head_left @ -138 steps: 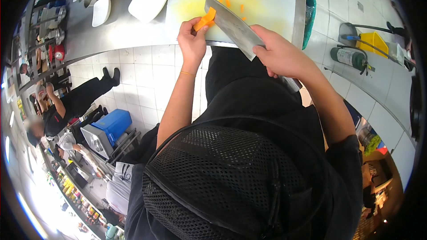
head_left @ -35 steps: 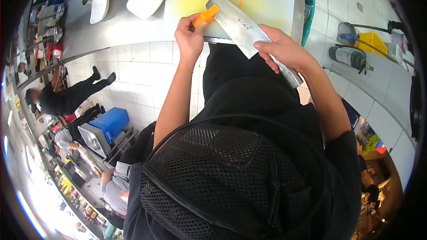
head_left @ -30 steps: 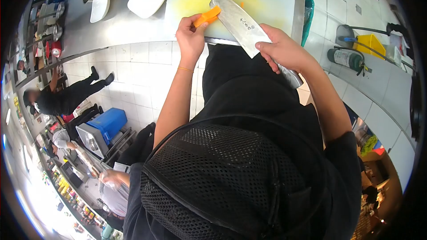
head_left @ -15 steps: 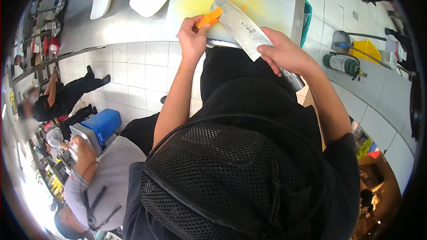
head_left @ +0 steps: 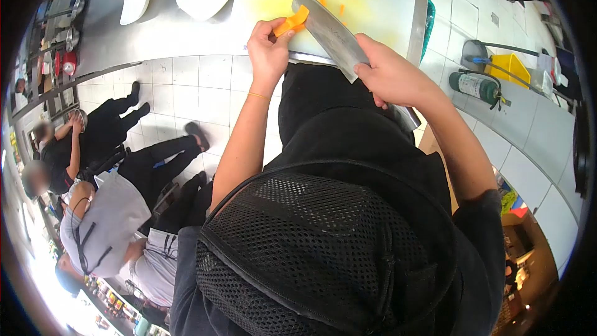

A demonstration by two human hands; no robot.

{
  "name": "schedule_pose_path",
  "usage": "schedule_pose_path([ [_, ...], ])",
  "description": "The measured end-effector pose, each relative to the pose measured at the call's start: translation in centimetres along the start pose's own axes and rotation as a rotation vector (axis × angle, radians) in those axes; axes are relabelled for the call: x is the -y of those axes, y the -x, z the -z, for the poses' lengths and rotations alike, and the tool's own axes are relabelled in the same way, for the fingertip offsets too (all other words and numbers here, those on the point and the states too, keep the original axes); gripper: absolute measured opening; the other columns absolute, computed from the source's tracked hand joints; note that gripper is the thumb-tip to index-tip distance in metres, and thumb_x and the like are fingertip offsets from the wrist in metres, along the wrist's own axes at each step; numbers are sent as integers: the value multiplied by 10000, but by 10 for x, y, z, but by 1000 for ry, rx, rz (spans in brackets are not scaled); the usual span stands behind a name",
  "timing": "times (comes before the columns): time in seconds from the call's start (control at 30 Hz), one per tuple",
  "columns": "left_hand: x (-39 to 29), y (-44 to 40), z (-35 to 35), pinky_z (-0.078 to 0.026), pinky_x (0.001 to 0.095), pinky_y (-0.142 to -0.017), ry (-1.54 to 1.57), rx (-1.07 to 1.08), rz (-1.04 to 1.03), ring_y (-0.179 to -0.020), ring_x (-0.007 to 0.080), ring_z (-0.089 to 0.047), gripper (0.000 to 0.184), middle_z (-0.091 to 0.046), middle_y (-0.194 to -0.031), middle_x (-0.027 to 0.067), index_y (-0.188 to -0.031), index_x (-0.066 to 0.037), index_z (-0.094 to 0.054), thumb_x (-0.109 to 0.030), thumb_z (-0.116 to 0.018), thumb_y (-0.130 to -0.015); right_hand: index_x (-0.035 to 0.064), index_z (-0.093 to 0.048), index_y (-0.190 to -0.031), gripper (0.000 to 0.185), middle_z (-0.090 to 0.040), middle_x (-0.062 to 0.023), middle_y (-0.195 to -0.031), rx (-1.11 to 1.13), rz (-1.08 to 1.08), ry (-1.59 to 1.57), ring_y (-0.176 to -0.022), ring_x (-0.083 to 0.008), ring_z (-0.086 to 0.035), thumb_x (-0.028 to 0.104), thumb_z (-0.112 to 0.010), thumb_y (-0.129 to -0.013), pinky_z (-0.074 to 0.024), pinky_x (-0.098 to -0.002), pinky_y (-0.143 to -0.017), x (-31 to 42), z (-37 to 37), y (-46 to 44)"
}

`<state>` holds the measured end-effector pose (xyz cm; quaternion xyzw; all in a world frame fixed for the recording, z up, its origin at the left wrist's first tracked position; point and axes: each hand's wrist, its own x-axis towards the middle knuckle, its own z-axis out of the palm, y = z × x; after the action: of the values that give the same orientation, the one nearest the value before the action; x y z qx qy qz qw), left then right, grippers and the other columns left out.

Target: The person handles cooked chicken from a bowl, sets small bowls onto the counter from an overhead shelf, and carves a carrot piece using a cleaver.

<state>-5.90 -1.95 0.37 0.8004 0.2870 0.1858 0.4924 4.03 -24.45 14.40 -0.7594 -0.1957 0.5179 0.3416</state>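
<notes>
Upper centre, left hand pinches orange piece, right hand grips cleaver: slicing, seemingly; another cut calls for steadiness!

"Any lettering you can read?"

"None. The fire extinguisher on the right bears a pale label, but its print is too small to make out."

"And the cleaver in the middle?"

"Only faint marks on the blade, too dim to read."

left hand pinched closed; right hand wrapped in a fist; bare forearms extended forward
</notes>
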Motion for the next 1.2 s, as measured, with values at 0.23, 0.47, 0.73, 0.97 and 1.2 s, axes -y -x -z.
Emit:
schedule_pose_path([
  [0.23,-6,2,-1,-489,292,-699,2,-6,-1,-718,152,-535,286,-619,-906,72,-1106,21,-751,8,-798,-825,-22,-429,-1314,309,-522,-69,-715,-43,26,-13,-457,-128,-527,94,-449,-1028,-474,-320,-450,-10,-15,-16],
  [0.47,1,1,-2,-505,298,-719,11,-9,7,-743,151,-565,270,-642,-938,77,-1098,28,-748,8,-799,-834,12,-462,-1379,356,-493,-21,-668,-42,33,-148,-439,-112,-499,91,-472,-1032,-464,-293,-441,-17,-1,-1],
  [0.73,10,0,-5,-513,294,-731,91,-7,-12,-759,147,-580,273,-665,-973,84,-1096,33,-745,20,-797,-828,31,-507,-1297,268,-483,-6,-660,-11,20,-213,-439,-100,-506,92,-478,-1037,-450,-280,-420,-27,-1,-3],
  [0.97,-1,0,0,-501,283,-734,5,2,0,-740,141,-551,261,-648,-922,71,-1088,42,-746,10,-784,-831,4,-510,-1294,270,-495,-6,-651,49,10,-272,-446,-98,-515,106,-496,-1044,-447,-282,-414,-33,6,-11],
  [1.2,6,-2,0,-506,281,-736,49,29,22,-747,136,-560,268,-650,-925,66,-1097,34,-752,14,-786,-833,-24,-509,-1213,240,-513,-20,-669,73,39,-355,-460,-119,-531,139,-525,-1037,-478,-313,-436,-42,1,-29],
])
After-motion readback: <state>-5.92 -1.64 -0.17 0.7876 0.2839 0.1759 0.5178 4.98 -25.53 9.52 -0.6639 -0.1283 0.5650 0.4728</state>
